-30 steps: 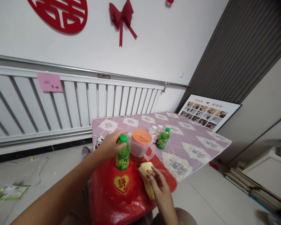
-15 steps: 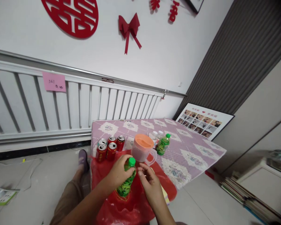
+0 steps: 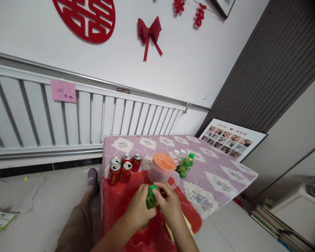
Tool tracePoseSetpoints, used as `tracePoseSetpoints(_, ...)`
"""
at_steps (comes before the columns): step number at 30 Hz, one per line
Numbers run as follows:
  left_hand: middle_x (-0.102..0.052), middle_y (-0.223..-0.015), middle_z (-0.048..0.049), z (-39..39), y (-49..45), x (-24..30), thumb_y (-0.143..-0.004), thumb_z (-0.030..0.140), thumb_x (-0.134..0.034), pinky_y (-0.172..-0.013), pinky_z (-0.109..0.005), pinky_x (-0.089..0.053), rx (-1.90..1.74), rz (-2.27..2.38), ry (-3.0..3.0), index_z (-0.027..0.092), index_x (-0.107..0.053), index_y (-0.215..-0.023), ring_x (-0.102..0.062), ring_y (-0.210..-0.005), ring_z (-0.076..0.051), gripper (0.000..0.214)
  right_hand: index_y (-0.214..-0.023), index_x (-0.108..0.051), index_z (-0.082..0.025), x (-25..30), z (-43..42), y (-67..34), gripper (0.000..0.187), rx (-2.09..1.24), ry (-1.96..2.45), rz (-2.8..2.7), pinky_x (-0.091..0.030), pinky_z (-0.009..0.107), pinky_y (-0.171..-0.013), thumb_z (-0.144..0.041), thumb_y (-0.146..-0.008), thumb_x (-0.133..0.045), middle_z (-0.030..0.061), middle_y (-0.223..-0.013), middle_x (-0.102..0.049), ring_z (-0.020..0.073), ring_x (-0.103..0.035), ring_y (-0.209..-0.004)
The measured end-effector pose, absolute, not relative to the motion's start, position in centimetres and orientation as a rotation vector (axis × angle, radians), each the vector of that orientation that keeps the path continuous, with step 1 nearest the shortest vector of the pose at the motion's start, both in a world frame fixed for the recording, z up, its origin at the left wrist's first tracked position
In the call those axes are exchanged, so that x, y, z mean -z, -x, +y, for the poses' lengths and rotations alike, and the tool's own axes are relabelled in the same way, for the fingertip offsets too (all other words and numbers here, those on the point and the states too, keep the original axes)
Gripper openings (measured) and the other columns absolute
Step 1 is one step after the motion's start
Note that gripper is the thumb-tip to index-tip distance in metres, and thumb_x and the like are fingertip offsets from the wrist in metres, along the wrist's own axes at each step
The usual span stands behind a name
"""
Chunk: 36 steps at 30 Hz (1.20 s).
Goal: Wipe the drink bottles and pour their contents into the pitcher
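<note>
My left hand is closed around a green-labelled drink bottle, which stands roughly upright over red plastic sheeting. The fingers and thumb of my right hand close on its green cap; the cap is still on the neck. Both hands cover most of the bottle. Just beyond them stands a clear jug with an orange lid. A similar green bottle is behind the jug's handle. Under my right forearm lies a pale yellow item, partly hidden.
Several drink cans stand grouped at the table's left side. Small bottles with white caps are behind the jug. The flowered tablecloth spreads to the right. A white radiator lines the wall; a photo board leans beyond the table.
My right hand has moved from beside the bottle onto its cap. My left hand has slid lower around the bottle. The view has shifted slightly.
</note>
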<state>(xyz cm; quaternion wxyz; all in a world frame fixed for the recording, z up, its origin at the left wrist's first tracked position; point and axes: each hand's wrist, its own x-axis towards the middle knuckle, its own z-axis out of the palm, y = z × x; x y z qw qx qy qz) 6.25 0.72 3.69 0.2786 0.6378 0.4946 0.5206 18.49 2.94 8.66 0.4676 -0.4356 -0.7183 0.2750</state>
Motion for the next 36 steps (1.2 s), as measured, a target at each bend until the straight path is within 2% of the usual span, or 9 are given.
tracePoseSetpoints(7, -0.058, -0.102, -0.0073, 1.4, -5.7, -4.1, -0.073, 0.011, -0.059, -0.088, -0.036, -0.048, -1.375, 1.391, -1.781, 0.019, -0.054, -0.103, -0.058, -0.098, -0.024, 0.031, -0.096, -0.073, -0.023, -8.7, 3.0, -18.2, 0.022, -0.721, 1.037, -1.75, -0.053, 0.032, -0.076, -0.034, -0.081, -0.063, 0.0063, -0.091, -0.07, 0.0223, -0.066, -0.084)
tracePoseSetpoints(13, -0.059, -0.103, -0.0067, 1.8, -5.4, -3.8, -0.072, 0.009, -0.058, -0.087, -0.035, -0.048, -1.392, 1.342, -1.75, 0.02, -0.055, -0.105, -0.059, -0.098, -0.023, 0.035, -0.102, -0.068, -0.021, -8.5, 2.9, -17.3, 0.032, -0.683, 1.174, -1.646, -0.052, 0.033, -0.07, -0.033, -0.072, -0.067, 0.0062, -0.092, -0.071, 0.0235, -0.065, -0.08)
tracePoseSetpoints(15, -0.059, -0.101, -0.0068, 1.8, -5.5, -3.8, -0.07, 0.008, -0.059, -0.086, -0.037, -0.048, -1.393, 1.351, -1.735, 0.019, -0.056, -0.104, -0.058, -0.096, -0.024, 0.036, -0.097, -0.066, -0.02, -8.4, 2.8, -16.9, 0.03, -0.661, 1.249, -1.615, -0.051, 0.034, -0.068, -0.032, -0.069, -0.068, 0.0051, -0.086, -0.07, 0.0235, -0.064, -0.077)
tracePoseSetpoints(19, -0.057, -0.093, -0.0073, 1.8, -5.6, -4.2, -0.07, 0.01, -0.057, -0.078, -0.037, -0.048, -1.353, 1.397, -1.69, 0.018, -0.054, -0.091, -0.058, -0.088, -0.025, 0.023, -0.083, -0.063, -0.021, -8.1, 2.8, -16.1, 0.02, -0.636, 1.309, -1.609, -0.05, 0.035, -0.068, -0.033, -0.069, -0.068, 0.0035, -0.078, -0.067, 0.0231, -0.062, -0.072)
tracePoseSetpoints(25, -0.057, -0.093, -0.007, 1.8, -5.5, -4.5, -0.072, 0.013, -0.058, -0.077, -0.037, -0.047, -1.333, 1.39, -1.691, 0.019, -0.052, -0.089, -0.058, -0.088, -0.025, 0.019, -0.08, -0.063, -0.02, -7.7, 3.0, -15.8, 0.015, -0.585, 1.266, -1.627, -0.05, 0.037, -0.075, -0.032, -0.072, -0.066, 0.0043, -0.08, -0.065, 0.0241, -0.062, -0.077)
tracePoseSetpoints(30, -0.057, -0.095, -0.0064, 1.9, -5.4, -4.1, -0.069, 0.009, -0.057, -0.078, -0.036, -0.047, -1.348, 1.394, -1.707, 0.019, -0.052, -0.096, -0.058, -0.089, -0.024, 0.029, -0.088, -0.066, -0.02, -8.2, 3.2, -16.5, 0.015, -0.725, 1.148, -1.716, -0.05, 0.034, -0.08, -0.029, -0.077, -0.062, 0.0056, -0.09, -0.068, 0.0231, -0.064, -0.086)
tracePoseSetpoints(33, -0.057, -0.097, -0.0069, 1.9, -5.4, -4.0, -0.068, 0.008, -0.057, -0.081, -0.037, -0.047, -1.341, 1.408, -1.737, 0.018, -0.051, -0.101, -0.057, -0.091, -0.024, 0.035, -0.1, -0.069, -0.022, -8.5, 3.2, -17.1, 0.024, -0.82, 1.081, -1.764, -0.05, 0.034, -0.089, -0.027, -0.08, -0.058, 0.007, -0.105, -0.068, 0.0235, -0.063, -0.102)
tracePoseSetpoints(36, -0.058, -0.098, -0.0073, 1.8, -5.3, -4.2, -0.071, 0.01, -0.057, -0.081, -0.038, -0.047, -1.335, 1.411, -1.74, 0.018, -0.052, -0.101, -0.057, -0.092, -0.024, 0.032, -0.115, -0.066, -0.024, -8.1, 2.9, -17.2, 0.035, -0.873, 1.102, -1.753, -0.045, 0.036, -0.1, -0.029, -0.082, -0.056, 0.0075, -0.121, -0.065, 0.0241, -0.058, -0.116)
